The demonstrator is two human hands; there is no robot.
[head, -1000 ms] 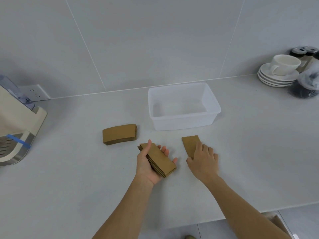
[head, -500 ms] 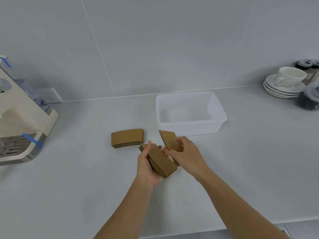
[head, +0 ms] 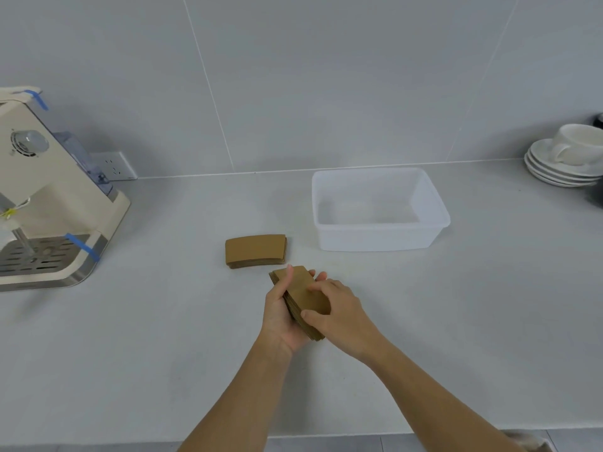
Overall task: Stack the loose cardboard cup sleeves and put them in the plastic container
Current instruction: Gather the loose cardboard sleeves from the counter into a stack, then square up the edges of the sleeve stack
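My left hand (head: 280, 316) cradles a stack of flat brown cardboard cup sleeves (head: 301, 293) from below, above the white counter. Over the stack's right side lies my right hand (head: 339, 316), fingers and thumb pinching the top sleeve against the pile. A second, tidy stack of sleeves (head: 256, 250) rests on the counter just beyond and to the left of my hands. The translucent plastic container (head: 430, 203) stands empty behind and to the right, apart from both hands.
A cream coffee machine (head: 42, 203) with blue tape fills the left side, a wall socket (head: 114, 166) behind it. Stacked white saucers (head: 554, 169) with a cup (head: 577, 143) sit at the far right. The counter's front edge (head: 326, 437) runs below my forearms.
My right hand lifted the single sleeve off the counter, carried it left, and laid it on the stack in my left hand. The view shifted, showing more of the coffee machine.
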